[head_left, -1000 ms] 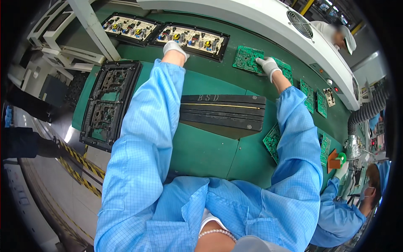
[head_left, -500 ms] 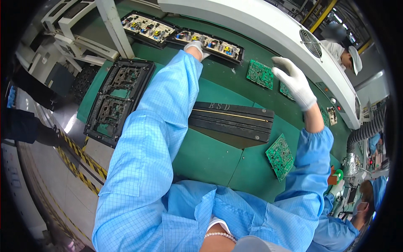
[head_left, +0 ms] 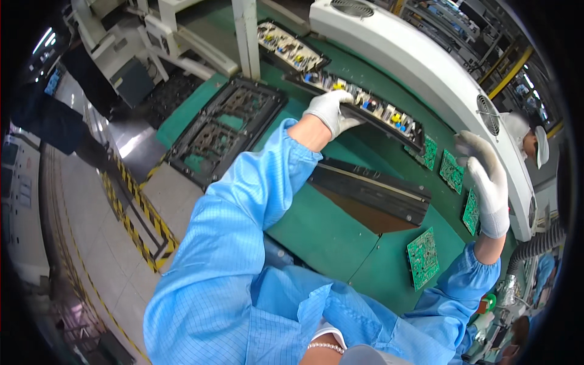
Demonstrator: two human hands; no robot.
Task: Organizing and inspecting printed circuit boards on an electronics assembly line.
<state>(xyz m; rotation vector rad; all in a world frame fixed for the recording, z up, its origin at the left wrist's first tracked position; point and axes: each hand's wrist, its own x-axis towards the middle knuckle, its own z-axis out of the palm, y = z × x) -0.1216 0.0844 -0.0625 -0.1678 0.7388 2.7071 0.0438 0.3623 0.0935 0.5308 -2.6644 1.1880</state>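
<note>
My gloved left hand grips the near edge of a long black tray at its left part, the thumb showing below the edge. The tray carries a cream circuit board crowded with yellow, blue and black components, and it looks tilted. My gloved right hand is raised at the right with its fingers apart and nothing in it. Beside it lie green circuit boards, one to its left and another partly behind the hand. A third green board is partly covered by the tray's right end.
A second loaded tray lies at the back left. An empty black frame fixture rests on the left of the green bench. A dark brown-sided block stands mid-bench, near a green board. A white machine housing borders the back.
My view has turned, shifting the scene. My left hand has taken hold of the tray and brought it nearer and rightward, apart from the other tray. My right hand stays raised with fingers apart.
</note>
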